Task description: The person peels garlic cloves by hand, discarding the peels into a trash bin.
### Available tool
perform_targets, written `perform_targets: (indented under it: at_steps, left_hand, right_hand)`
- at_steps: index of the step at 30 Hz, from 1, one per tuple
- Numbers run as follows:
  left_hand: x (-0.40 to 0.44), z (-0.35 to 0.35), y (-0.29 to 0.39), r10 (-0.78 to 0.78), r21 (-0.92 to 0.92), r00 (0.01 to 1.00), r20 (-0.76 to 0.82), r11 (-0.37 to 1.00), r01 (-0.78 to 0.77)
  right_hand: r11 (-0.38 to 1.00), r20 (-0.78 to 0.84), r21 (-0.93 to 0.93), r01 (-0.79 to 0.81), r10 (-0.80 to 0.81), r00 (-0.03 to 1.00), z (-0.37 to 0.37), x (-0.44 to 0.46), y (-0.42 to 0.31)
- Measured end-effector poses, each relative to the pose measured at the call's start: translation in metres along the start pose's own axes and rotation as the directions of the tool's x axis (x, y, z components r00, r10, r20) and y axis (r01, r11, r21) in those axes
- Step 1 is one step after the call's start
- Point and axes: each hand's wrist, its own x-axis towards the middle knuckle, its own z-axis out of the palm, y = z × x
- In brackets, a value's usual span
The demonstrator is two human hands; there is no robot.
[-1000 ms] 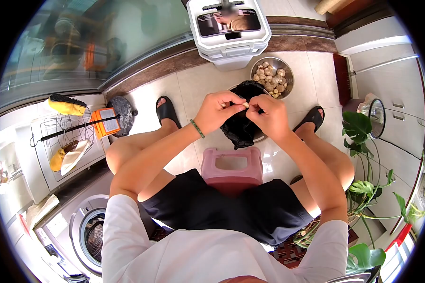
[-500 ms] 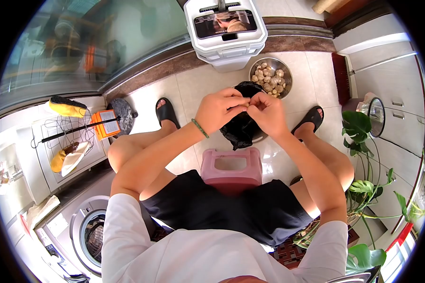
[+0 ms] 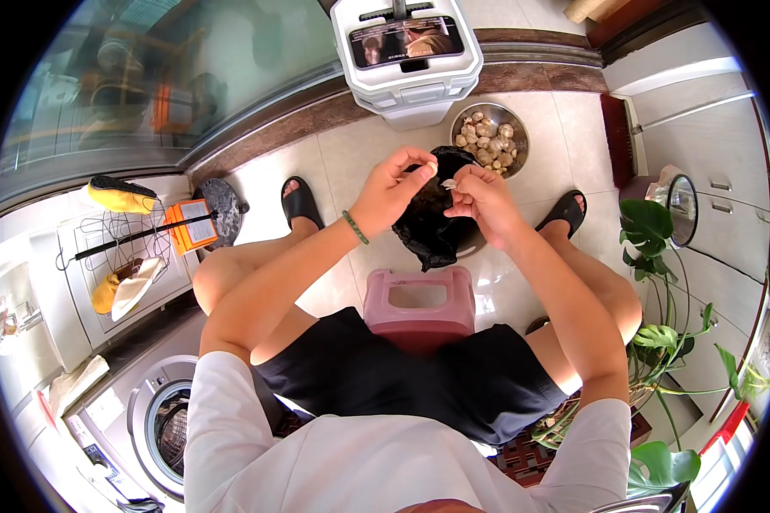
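My left hand [image 3: 395,190], with a green bead bracelet at the wrist, pinches a small pale garlic clove [image 3: 432,168] between thumb and fingers. To its right, my right hand [image 3: 485,201] is closed on a bit of whitish garlic skin [image 3: 450,184]. The two hands are apart, above a container lined with a black plastic bag [image 3: 428,241]; what lies inside is dark and hard to make out. Just behind it on the floor, a steel bowl [image 3: 523,137] holds several garlic bulbs [image 3: 485,130].
A pink stool [image 3: 419,309] stands between my legs. Beyond the bag is a white bin [image 3: 412,89] with a phone [image 3: 405,42] on top. A washing machine [image 3: 169,419] is at the left, a leafy plant [image 3: 646,231] at the right.
My hands have moved apart from each other. The clove now shows in my left hand and a piece of skin in my right. More of the bag's opening is visible between them.
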Motion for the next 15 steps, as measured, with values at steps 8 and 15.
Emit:
perform_targets:
  at_steps: [8, 15]
  left_hand:
    - [-0.002, -0.011, 0.014, -0.174, -0.36, 0.98, 0.099, 0.912, 0.198]
    - [-0.005, -0.014, 0.018, -0.163, -0.324, 0.981, 0.1, 0.928, 0.187]
  right_hand:
    - [0.502, 0.093, -0.813, 0.294, -0.385, 0.918, -0.016, 0.021, 0.03]
    - [0.296, 0.226, -0.88, 0.371, -0.425, 0.876, -0.012, 0.02, 0.032]
